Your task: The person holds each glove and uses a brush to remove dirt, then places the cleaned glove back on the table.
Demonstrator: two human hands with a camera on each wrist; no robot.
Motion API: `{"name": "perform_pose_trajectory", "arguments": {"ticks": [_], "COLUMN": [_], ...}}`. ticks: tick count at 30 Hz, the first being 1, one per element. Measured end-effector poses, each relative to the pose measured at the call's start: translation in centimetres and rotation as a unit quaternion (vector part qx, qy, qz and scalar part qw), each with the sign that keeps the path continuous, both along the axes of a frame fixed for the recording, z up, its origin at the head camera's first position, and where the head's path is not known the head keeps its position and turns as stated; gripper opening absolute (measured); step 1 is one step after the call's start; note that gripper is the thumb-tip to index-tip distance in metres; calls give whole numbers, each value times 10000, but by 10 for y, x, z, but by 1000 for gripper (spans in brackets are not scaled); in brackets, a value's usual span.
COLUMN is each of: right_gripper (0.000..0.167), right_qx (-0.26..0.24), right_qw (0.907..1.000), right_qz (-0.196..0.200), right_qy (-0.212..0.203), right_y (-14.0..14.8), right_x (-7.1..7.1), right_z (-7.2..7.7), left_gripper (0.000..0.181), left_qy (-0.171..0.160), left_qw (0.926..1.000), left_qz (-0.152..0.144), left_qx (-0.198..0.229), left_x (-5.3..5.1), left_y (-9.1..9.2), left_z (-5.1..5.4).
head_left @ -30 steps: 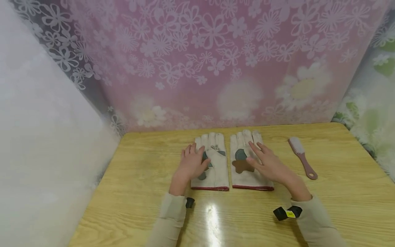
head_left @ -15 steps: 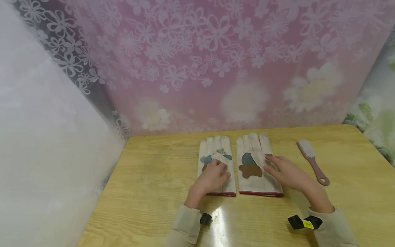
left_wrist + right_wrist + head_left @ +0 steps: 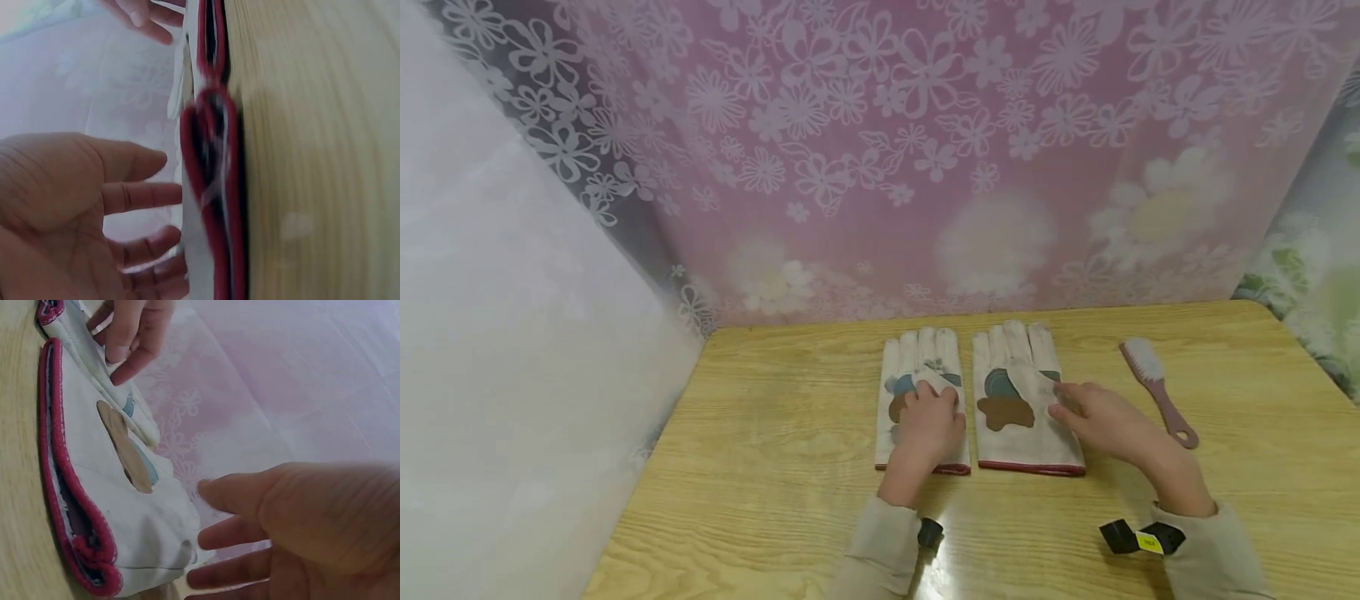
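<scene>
Two cream work gloves with red-edged cuffs lie side by side, fingers pointing away from me. On the left glove rest the fingertips of my left hand, its fingers slightly bent over the coloured patches. The right glove shows a brown and a teal patch. At its right edge is my right hand, fingers loosely extended; whether the tips touch the cloth is hard to tell. In the left wrist view the left hand has its fingers spread and grips nothing. The right wrist view shows the right hand relaxed.
A pink brush with white bristles lies on the wooden table, right of the gloves. Behind the table's back edge hangs a pink floral curtain. A pale sheet borders the left side.
My left hand has moved right and lowered onto the left glove's middle. The right hand has drawn back to the right glove's right edge. The head view has shifted slightly; both gloves stay flat.
</scene>
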State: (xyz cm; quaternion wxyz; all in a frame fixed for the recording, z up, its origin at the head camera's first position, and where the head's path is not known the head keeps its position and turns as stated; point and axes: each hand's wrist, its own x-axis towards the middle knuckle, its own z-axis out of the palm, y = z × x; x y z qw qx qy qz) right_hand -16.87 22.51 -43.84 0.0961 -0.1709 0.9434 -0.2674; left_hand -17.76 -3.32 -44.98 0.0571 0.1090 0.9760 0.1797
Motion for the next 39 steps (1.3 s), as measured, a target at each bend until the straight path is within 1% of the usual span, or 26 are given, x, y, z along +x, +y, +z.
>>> {"name": "perform_pose_trajectory", "arguments": {"ticks": [3, 5, 8, 10, 14, 16, 20, 25, 27, 29, 30, 31, 33, 34, 35, 36, 37, 39], "right_gripper": [55, 56, 53, 51, 48, 47, 48, 54, 54, 53, 52, 52, 51, 51, 51, 51, 51, 52], "right_qx": [117, 193, 167, 135, 70, 78, 159, 307, 370, 424, 436, 440, 429, 419, 403, 380, 367, 344], "right_qw": [9998, 9996, 9997, 9996, 9992, 9991, 9989, 9986, 9982, 9977, 9975, 9974, 9972, 9973, 9974, 9976, 9977, 9980], "right_qz": [188, 213, 122, 34, -97, -148, -224, -339, -387, -428, -450, -463, -483, -484, -481, -478, -476, -479], "right_qy": [-23, 2, 145, 252, 372, 385, 380, 272, 261, 302, 323, 346, 366, 362, 362, 339, 320, 242], "right_y": [1, 0, -2, -4, -4, -4, -2, -4, -5, -6, -7, -7, -8, -8, -8, -8, -8, -8], "right_x": [-1, 0, 1, 2, 3, 4, 5, 6, 6, 6, 6, 6, 6, 5, 5, 4, 4, 3], "right_z": [-4, -7, -12, -15, -21, -22, -23, -22, -21, -20, -20, -19, -18, -18, -17, -16, -15, -14], "left_gripper": [18, 18, 19, 23, 28, 28, 32, 38, 31, 22, 19, 15, 11, 10, 11, 12, 13, 14], "left_qy": [105, 121, 213, 233, 314, 351, 434, 476, 528, 571, 554, 532, 179, -65, -337, -636, -945, -1591], "left_qw": [9992, 9983, 9965, 9948, 9938, 9944, 9962, 9959, 9947, 9902, 9857, 9781, 9550, 9397, 9212, 9010, 8775, 8265], "left_qz": [255, 339, 331, 319, 409, 438, 519, 764, 805, 774, 733, 703, 658, 634, 634, 649, 672, 667], "left_qx": [-274, -454, -742, -936, -989, -890, -556, -95, 356, 1013, 1414, 1885, 2885, 3359, 3825, 4242, 4653, 5359], "left_x": [2, 4, 9, 11, 12, 12, 11, 8, 6, 5, 4, 2, 0, -1, -3, -5, -7, -12], "left_y": [12, 21, 32, 37, 41, 42, 47, 51, 51, 50, 49, 48, 48, 48, 48, 48, 49, 51], "left_z": [1, 0, -3, -6, -8, -11, -16, -19, -19, -19, -19, -20, -20, -20, -21, -21, -22, -22]}}
